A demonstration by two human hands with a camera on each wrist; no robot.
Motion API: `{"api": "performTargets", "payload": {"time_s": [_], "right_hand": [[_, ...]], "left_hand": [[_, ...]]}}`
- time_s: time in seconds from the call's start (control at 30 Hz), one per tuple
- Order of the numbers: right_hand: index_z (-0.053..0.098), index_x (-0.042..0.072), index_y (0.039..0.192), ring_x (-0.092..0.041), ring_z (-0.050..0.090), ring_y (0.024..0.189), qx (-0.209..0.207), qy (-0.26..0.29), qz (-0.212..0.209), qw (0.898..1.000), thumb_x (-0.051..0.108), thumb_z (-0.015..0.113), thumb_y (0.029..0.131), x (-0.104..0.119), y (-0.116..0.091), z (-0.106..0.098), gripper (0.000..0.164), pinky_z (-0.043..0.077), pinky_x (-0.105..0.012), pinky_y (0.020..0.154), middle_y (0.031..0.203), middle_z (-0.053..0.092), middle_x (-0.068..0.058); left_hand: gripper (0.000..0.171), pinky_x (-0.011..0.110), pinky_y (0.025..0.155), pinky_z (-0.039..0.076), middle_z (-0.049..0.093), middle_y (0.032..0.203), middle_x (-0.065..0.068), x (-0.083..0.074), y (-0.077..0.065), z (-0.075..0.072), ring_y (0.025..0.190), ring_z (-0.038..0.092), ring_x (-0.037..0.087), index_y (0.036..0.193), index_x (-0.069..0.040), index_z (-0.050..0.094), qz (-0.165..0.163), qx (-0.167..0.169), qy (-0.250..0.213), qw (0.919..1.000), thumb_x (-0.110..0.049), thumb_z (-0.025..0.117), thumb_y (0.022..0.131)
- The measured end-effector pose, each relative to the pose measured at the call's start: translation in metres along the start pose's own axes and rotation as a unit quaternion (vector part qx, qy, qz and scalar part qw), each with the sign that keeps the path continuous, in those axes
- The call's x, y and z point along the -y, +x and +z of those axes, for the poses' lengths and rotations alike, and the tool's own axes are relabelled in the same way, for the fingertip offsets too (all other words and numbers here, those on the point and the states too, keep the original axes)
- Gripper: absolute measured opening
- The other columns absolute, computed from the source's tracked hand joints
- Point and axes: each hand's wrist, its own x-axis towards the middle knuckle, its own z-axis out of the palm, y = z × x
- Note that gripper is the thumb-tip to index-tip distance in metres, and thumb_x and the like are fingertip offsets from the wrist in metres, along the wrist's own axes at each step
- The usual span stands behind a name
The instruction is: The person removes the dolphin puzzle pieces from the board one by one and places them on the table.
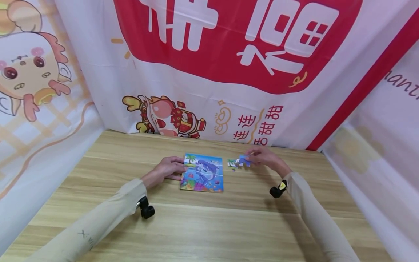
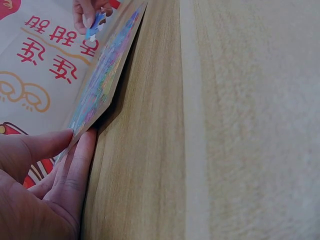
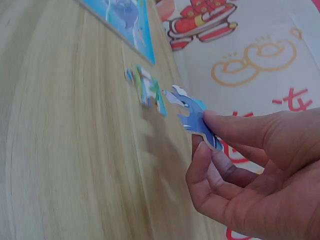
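Note:
My left hand (image 1: 167, 168) grips the left edge of a dolphin picture board (image 1: 209, 178), thumb on top and fingers underneath. In the left wrist view a dark shadow shows below the near edge of the board (image 2: 107, 75). To the right, my right hand (image 1: 262, 156) pinches a blue dolphin puzzle piece (image 3: 192, 116) between thumb and fingers, held above the table. A second puzzle piece with a palm tree (image 1: 231, 163) lies on the table between the board and my right hand.
The wooden table (image 1: 196, 225) runs back to a white cloth (image 1: 108, 112) with red and white print hanging behind it. Similar printed cloths hang at the left and right sides. A small black camera sits on each wrist.

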Motion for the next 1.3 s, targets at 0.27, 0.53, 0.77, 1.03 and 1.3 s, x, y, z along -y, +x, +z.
{"api": "performTargets", "payload": {"time_s": [0.27,0.53,0.77,1.03,1.3], "right_hand": [[0.065,-0.011,0.124,-0.009,0.055,0.070,-0.012,-0.057,0.000,0.998,0.008,0.070,0.101,-0.010,0.004,-0.006,0.030,0.051,-0.022,0.062,0.090,0.070,-0.007],[0.070,-0.004,0.114,-0.020,0.064,0.086,-0.060,-0.172,0.014,0.983,0.006,0.071,0.098,-0.008,0.007,0.001,0.019,0.061,-0.033,0.075,0.107,0.072,-0.018],[0.071,-0.002,0.107,-0.019,0.062,0.083,-0.083,-0.190,0.008,0.978,0.007,0.074,0.096,-0.011,0.011,0.006,0.015,0.058,-0.027,0.069,0.099,0.071,-0.014],[0.073,0.000,0.100,-0.021,0.061,0.085,-0.114,-0.205,-0.019,0.972,0.009,0.077,0.094,-0.012,0.009,0.007,0.012,0.052,-0.027,0.072,0.095,0.071,-0.013],[0.073,0.003,0.101,-0.024,0.063,0.093,-0.108,-0.209,-0.009,0.972,0.008,0.077,0.094,-0.016,0.011,0.012,0.009,0.057,-0.035,0.082,0.099,0.071,-0.010]], "left_hand": [[0.049,0.029,0.075,0.067,0.072,0.123,0.017,0.001,0.001,-0.001,0.089,0.073,0.013,0.146,-0.001,0.053,-0.002,-0.005,-0.001,1.0000,-0.011,0.070,0.101],[0.050,0.029,0.075,0.067,0.071,0.127,0.019,0.000,0.001,-0.001,0.090,0.074,0.015,0.147,-0.002,0.052,-0.006,-0.007,0.003,1.0000,-0.012,0.070,0.101],[0.051,0.029,0.074,0.067,0.070,0.129,0.020,0.000,0.001,0.000,0.089,0.074,0.015,0.148,-0.001,0.052,-0.009,-0.008,0.001,0.9999,-0.010,0.070,0.101],[0.050,0.030,0.076,0.067,0.068,0.134,0.022,-0.003,0.002,0.002,0.091,0.075,0.016,0.146,-0.001,0.053,0.000,-0.006,0.004,1.0000,-0.012,0.071,0.101],[0.052,0.029,0.074,0.067,0.071,0.128,0.020,-0.002,-0.002,0.001,0.088,0.074,0.014,0.147,0.001,0.051,-0.002,-0.001,0.003,1.0000,-0.010,0.071,0.100]]}}
